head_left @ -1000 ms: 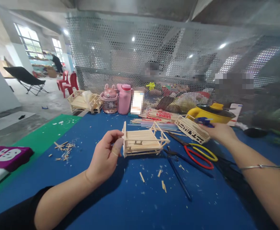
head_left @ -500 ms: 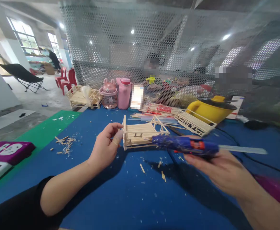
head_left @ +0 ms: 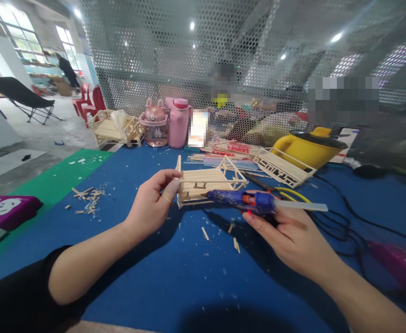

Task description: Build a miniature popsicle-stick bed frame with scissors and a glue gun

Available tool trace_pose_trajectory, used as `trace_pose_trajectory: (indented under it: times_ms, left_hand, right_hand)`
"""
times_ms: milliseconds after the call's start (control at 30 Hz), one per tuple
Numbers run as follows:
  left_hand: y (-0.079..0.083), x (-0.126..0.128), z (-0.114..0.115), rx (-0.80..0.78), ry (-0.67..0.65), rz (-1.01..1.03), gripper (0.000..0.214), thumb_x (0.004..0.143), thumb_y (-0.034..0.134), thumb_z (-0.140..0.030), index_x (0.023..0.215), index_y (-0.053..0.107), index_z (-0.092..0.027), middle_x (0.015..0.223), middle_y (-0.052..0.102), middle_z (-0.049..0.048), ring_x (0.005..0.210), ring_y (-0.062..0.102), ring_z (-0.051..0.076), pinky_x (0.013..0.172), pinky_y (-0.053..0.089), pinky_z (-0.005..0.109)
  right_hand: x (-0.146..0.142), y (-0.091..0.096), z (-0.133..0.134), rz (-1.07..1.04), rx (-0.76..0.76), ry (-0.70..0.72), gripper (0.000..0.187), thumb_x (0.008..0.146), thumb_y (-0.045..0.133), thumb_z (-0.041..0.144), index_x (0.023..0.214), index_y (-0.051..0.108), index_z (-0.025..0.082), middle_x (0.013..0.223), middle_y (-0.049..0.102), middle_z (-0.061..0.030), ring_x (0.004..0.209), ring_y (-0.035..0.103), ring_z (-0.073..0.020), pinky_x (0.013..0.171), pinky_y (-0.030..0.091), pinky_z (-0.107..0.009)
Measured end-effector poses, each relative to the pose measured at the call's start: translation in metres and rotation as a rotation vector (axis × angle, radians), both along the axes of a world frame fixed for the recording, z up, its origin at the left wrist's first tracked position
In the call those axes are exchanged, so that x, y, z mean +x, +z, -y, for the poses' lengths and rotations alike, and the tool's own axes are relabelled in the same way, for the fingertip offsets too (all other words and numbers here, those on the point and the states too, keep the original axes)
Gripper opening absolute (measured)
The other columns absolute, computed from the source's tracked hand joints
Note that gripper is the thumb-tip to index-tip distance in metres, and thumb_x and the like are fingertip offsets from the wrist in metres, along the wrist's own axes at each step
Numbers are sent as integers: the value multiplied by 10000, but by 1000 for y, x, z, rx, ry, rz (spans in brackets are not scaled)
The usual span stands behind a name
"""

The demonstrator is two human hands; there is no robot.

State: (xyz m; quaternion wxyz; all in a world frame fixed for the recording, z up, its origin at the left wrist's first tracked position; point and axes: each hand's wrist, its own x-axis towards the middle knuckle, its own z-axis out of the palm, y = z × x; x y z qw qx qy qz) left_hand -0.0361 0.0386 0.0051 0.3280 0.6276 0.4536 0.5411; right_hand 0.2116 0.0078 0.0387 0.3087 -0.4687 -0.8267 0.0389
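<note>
Blue glue gun point(head_left: 229, 199) in right hand point(head_left: 293, 236), near wooden model point(head_left: 203, 176)

we wear a plain black sleeve point(head_left: 24, 282) on our left arm point(head_left: 92, 259), ending near the elbow; our right forearm point(head_left: 359, 291) shows uncovered, and a thin line, too faint to identify, crosses our left hand's point(head_left: 152, 196) thumb point(head_left: 170, 190).

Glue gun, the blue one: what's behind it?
Beyond the glue gun I see part of the stick-built frame and, farther right, a yellow scissors handle. The frame's lower right corner is covered, so can't be seen.
</note>
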Motion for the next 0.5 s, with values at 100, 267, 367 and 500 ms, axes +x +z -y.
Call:
trace_pose_trajectory:
  times_ms: [100, 267, 367, 500]
  left_hand:
    - [0, 0, 0, -2, 1, 5, 230, 860, 478, -331, 1010, 571, -184, 754, 596, 1, 564, 483, 91, 529, 408, 215]
    - [-1, -1, 0, 7, 17, -12, 239, 856, 481, -334, 1012, 577, -181, 778, 615, 13, 560, 486, 92, 524, 403, 216]
    - [-1, -1, -1, 20, 26, -32, 243, 859, 477, -335, 1015, 577, -178, 782, 614, 17, 562, 483, 93, 531, 403, 220]
    - [-1, -2, -1, 26, 24, -47, 249, 863, 470, -339, 1016, 574, -172, 813, 627, 21, 575, 490, 92, 534, 401, 216]
  right_hand:
    - [-3, -2, -1, 13, 13, 3, 197, 850, 507, 321, 976, 637, 244, 981, 698, -25, 919, 651, -209, 839, 508, -315]
    - [-5, -2, -2, 27, 23, -1, 196, 854, 506, 321, 968, 647, 246, 913, 708, -21, 863, 661, -206, 829, 500, -314]
    - [-5, -1, -3, 50, 32, -9, 204, 858, 503, 319, 981, 646, 243, 921, 708, -26, 877, 659, -208, 830, 497, -315]
    - [-5, -2, -3, 48, 67, 22, 185, 858, 516, 303, 965, 646, 227, 903, 708, -20, 855, 661, -197, 820, 501, -304]
